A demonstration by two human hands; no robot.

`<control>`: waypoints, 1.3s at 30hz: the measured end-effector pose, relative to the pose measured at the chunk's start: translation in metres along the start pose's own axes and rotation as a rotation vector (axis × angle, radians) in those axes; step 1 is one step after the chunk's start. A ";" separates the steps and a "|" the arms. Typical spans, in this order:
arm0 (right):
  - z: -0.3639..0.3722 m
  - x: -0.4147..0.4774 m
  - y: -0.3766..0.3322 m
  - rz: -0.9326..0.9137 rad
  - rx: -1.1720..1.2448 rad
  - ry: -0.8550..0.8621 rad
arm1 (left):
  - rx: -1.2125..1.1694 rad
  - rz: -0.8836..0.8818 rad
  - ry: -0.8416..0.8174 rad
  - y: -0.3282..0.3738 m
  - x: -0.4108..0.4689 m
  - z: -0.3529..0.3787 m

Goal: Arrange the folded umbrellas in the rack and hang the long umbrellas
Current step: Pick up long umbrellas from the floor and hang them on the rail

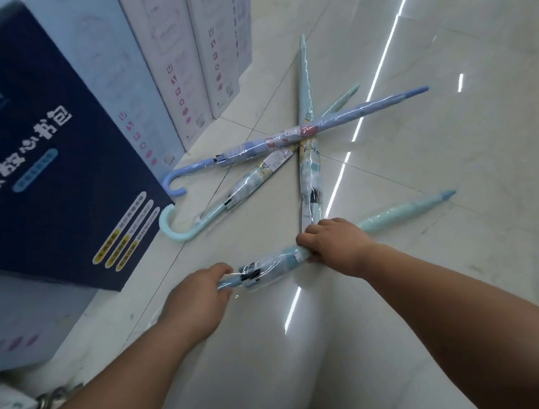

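Several long umbrellas in clear plastic sleeves lie on the pale tiled floor. Nearest to me is a light teal umbrella, lying across my view with its tip pointing right. My left hand grips its handle end, and my right hand grips its middle. Beyond it, a periwinkle blue umbrella with a hooked handle crosses over a mint umbrella with a curved handle. A fourth light blue umbrella lies pointing away from me; its near end is under my right hand.
A dark navy box with white lettering stands at the left, close to the umbrella handles. Pale boxes with pink markings line the back left. A metal chain shows at the bottom left. Open floor extends right.
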State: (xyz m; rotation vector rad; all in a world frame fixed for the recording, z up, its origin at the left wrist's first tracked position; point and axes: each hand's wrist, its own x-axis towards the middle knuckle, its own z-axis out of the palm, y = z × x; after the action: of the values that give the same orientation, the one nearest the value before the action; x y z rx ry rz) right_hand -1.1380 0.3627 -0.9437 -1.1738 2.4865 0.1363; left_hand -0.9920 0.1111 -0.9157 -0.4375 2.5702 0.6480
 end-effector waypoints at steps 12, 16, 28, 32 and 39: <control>-0.057 -0.114 -0.124 0.140 0.133 0.034 | 0.076 0.199 0.290 -0.025 -0.144 -0.055; -0.120 -0.151 -0.161 0.156 0.164 0.048 | 0.144 0.186 0.324 -0.010 -0.197 -0.107; -0.381 -0.287 -0.203 0.230 0.379 0.193 | 0.293 0.116 0.315 0.107 -0.367 -0.354; -0.465 -0.328 -0.209 0.235 0.515 0.258 | 0.299 0.085 0.292 0.148 -0.422 -0.435; -0.579 -0.364 -0.196 0.175 0.604 0.247 | 0.285 0.033 0.314 0.213 -0.483 -0.540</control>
State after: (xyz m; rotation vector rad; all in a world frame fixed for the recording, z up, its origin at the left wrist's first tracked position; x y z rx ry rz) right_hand -0.9545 0.3556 -0.2563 -0.7490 2.5505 -0.7038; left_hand -0.8545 0.1062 -0.1729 -0.4291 2.9138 0.2280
